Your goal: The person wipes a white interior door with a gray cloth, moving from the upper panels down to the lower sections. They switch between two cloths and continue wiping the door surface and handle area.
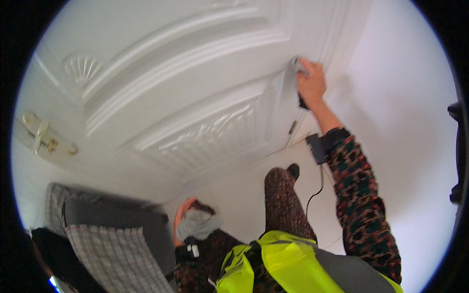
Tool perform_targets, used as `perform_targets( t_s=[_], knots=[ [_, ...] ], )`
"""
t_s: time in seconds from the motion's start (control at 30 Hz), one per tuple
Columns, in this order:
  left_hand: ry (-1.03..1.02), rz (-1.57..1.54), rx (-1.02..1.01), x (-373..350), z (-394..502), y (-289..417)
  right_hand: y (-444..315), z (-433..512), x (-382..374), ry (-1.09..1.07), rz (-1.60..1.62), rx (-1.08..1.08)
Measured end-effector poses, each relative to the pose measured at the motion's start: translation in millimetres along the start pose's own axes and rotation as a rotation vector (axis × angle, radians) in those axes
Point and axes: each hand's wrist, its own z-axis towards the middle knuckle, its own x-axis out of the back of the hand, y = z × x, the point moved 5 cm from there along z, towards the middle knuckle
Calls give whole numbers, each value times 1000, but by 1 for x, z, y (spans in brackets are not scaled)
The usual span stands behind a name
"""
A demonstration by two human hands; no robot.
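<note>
My right hand is raised against the white panelled door, near its edge on the right. Its fingers are closed around a small grey object, too blurred to name, and something black shows below the palm. My left hand is low, beside the grey padded seat, with its fingers around a crumpled light grey cloth; a brown thing, not clear, shows at the top of the cloth. Moulded shell and fan reliefs decorate the door face.
At the door's left is a lever handle with a key plate. A grey seat with a checked cloth stands lower left. A dark box with a black cable lies near the floor by the white wall.
</note>
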Motion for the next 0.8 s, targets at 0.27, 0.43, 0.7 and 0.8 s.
perform_targets(
  t_s=[0.27,0.43,0.7,0.8],
  knots=[
    [-154,-37,90,-2,18,-7,-27,-59,-45,-271,110,226],
    [121,-52,-10,31,15,-12,2,-10,-3,-22,117,48],
    [-212,-96,2,48,14,-6,8,55,36,213,216,-230],
    [-136,-134,73,37,12,-6,-35,14,2,114,134,88]
  ],
)
